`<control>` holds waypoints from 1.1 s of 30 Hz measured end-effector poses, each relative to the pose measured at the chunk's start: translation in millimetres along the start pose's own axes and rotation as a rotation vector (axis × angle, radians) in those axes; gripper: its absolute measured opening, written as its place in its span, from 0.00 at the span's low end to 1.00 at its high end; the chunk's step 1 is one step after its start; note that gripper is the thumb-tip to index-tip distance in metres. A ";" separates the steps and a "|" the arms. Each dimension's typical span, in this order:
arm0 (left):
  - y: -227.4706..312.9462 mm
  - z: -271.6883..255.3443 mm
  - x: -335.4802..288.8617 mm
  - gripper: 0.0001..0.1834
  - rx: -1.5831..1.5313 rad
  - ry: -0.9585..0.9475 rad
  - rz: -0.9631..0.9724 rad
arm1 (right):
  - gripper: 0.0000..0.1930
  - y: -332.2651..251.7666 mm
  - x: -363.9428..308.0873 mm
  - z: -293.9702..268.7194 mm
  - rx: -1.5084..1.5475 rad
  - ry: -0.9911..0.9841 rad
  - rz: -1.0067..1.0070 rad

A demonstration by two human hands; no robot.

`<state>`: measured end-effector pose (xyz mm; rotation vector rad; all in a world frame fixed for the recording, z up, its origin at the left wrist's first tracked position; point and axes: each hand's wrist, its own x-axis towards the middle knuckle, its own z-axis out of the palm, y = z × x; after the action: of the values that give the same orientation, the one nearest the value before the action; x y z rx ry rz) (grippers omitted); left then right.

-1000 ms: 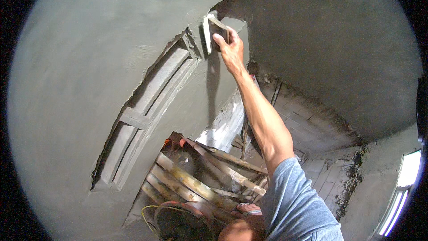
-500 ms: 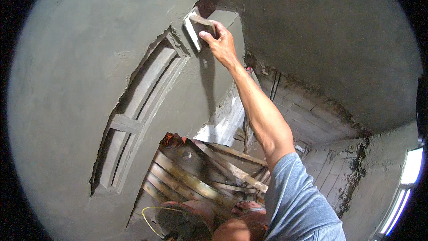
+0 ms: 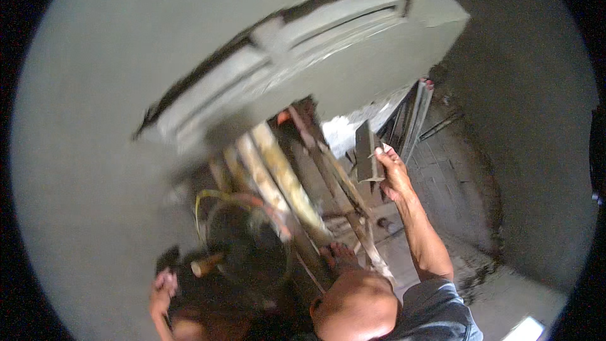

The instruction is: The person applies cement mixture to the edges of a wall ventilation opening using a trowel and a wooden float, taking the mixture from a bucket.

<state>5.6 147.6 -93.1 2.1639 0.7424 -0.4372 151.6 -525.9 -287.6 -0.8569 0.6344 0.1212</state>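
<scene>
Here, the right fingers (image 3: 391,156) grip 1 grey float (image 3: 365,159).

L hand (image 3: 164,288) + dark item (image 3: 168,257) blurry, bucket (image 3: 282,228) too, R sleeve (image 3: 434,312) cut off @ btm.

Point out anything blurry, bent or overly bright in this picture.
All in the head view: motion blur smears the bucket and wall recess; the recess bows, likely from the fisheye lens; a lower-right patch is blown out white; the dim left hand is soft, the dark object by it unreadable; the right hand and plastering float look sharper.
</scene>
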 end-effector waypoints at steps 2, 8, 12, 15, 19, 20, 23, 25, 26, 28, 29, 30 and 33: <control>-6.5 14.9 -9.4 0.23 0.016 0.035 0.016 | 0.14 23.6 -11.2 -2.3 0.126 -0.158 0.121; -88.6 34.9 -16.0 0.26 -0.184 -0.141 -0.143 | 0.23 24.0 -49.4 54.7 0.176 -0.118 0.261; -130.6 66.8 -7.7 0.27 -0.323 -0.181 -0.153 | 0.24 39.8 -48.7 63.8 -0.097 -0.113 0.269; -115.3 67.4 13.7 0.28 -0.391 -0.208 -0.098 | 0.27 10.4 -78.8 114.2 -0.379 -0.368 0.128; -115.6 89.9 50.0 0.29 -0.538 -0.300 -0.046 | 0.25 -26.2 -126.9 197.9 -0.918 -0.390 0.089; -112.3 97.9 59.3 0.30 -0.564 -0.332 -0.032 | 0.25 -27.3 -143.6 224.8 -1.123 -0.449 0.095; -104.1 89.4 44.6 0.30 -0.608 -0.325 -0.030 | 0.28 2.6 -154.0 292.2 -1.617 -0.818 0.085; -95.5 89.8 42.4 0.30 -0.612 -0.361 -0.048 | 0.31 27.7 -164.6 323.9 -1.860 -1.145 -0.139; -93.8 91.2 39.6 0.30 -0.620 -0.379 -0.050 | 0.29 37.1 -173.5 352.2 -2.072 -1.142 0.025; -96.9 104.4 39.6 0.30 -0.636 -0.384 -0.048 | 0.24 81.1 -164.1 353.8 -2.025 -1.305 -0.198; -100.2 110.7 39.7 0.30 -0.646 -0.389 -0.044 | 0.23 103.4 -157.8 356.9 -2.145 -1.275 -0.170; -108.0 119.4 36.7 0.29 -0.718 -0.412 -0.055 | 0.21 128.5 -149.7 359.6 -2.262 -1.249 -0.141; -125.3 143.3 20.1 0.28 -0.876 -0.448 -0.085 | 0.22 199.3 -123.7 350.9 -2.539 -1.148 -0.145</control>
<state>-67.7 108.4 -265.5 1.1667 0.6096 -0.4970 148.2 -117.7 -180.4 -2.7804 -1.2273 1.3421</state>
